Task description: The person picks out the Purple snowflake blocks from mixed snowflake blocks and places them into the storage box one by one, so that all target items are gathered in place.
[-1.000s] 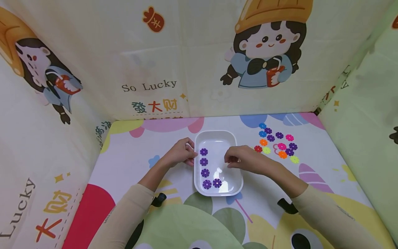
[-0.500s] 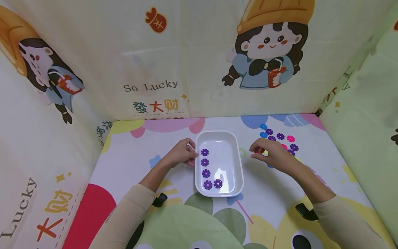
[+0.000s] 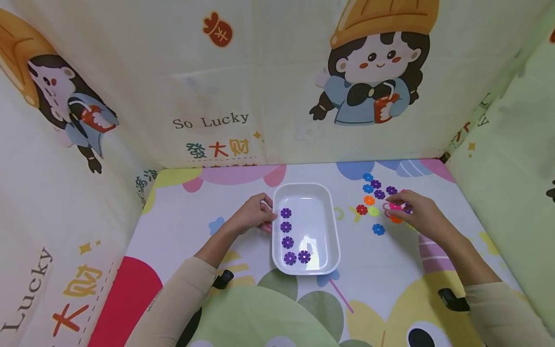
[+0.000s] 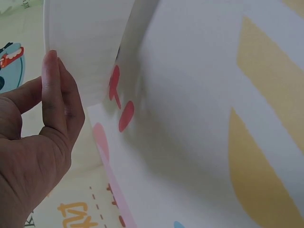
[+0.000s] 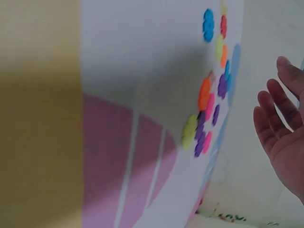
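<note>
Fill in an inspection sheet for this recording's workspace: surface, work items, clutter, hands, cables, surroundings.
Surface: white cloth printed with colourful cartoon shapes.
Work items: white tray with five purple flower pieces in an L shape along its left and near sides; loose flower pieces in mixed colours lie right of it, some partly hidden.
Clutter: nothing seen.
Left hand: holds the tray's left edge.
Right hand: over the loose pieces, thumb and fingers apart; no piece seen held.
Cables: nothing seen.
Surroundings: pale sheets with cartoon figures and lettering, behind and on both sides.
</note>
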`<state>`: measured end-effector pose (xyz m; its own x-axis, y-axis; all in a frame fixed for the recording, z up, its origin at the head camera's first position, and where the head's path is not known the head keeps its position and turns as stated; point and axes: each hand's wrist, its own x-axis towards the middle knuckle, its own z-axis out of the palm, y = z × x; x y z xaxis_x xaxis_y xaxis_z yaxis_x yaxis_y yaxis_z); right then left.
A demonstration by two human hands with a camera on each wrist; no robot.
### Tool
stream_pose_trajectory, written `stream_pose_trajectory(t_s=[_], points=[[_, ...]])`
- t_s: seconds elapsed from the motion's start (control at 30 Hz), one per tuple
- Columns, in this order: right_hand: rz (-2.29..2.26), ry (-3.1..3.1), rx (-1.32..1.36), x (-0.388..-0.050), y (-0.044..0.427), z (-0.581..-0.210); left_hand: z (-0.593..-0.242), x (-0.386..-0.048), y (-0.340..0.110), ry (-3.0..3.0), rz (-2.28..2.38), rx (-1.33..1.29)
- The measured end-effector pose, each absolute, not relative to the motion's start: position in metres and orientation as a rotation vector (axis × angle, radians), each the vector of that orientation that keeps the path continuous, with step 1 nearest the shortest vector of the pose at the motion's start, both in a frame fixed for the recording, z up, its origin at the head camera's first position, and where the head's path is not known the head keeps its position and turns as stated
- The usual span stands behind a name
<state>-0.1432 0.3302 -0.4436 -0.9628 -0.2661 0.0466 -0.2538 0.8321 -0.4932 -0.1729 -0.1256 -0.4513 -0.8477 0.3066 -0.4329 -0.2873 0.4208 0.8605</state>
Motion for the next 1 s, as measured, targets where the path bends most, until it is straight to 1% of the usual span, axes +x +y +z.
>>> stream_pose_trajectory(t_s=[0.2, 0.43, 0.8, 1.0], points=[[-0.754, 2.939, -0.302, -0.149, 0.352, -0.458, -0.452, -0.172, -0.126, 2.136, 1.445, 0.005], [-0.721, 2.866, -0.185, -0.156, 0.368, -0.466, -0.452, -0.173, -0.126, 2.135, 1.449, 0.013], [-0.649, 2.794, -0.143, -0.163, 0.382, -0.48, -0.452, -0.173, -0.126, 2.145, 1.44, 0.007], [-0.648, 2.804, -0.185, -0.166, 0.384, -0.484, -0.452, -0.173, -0.126, 2.153, 1.432, 0.005]])
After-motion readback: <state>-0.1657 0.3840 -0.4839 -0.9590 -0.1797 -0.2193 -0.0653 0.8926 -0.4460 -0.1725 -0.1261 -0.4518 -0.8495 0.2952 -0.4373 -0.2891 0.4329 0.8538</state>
